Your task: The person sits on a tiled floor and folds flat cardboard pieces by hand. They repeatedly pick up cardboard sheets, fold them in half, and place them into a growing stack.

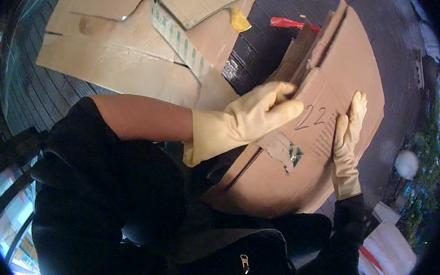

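Observation:
A folded brown cardboard box stands tilted in front of me, with handwritten marks and a torn strip of tape on its face. My left hand, in a cream rubber glove, is closed on its left edge, thumb on the face and fingers at the edge. My right hand, gloved alike, rests on the right part of the same face with its fingers stretched out and the thumb apart. Behind the left edge, more cardboard layers show. The lower end of the box reaches down to my dark clothing.
Flattened cardboard sheets lie on the dark planked floor at the left and far side. A yellow scrap and a red plastic strip lie farther off. A white sack is at the lower right, near green plants.

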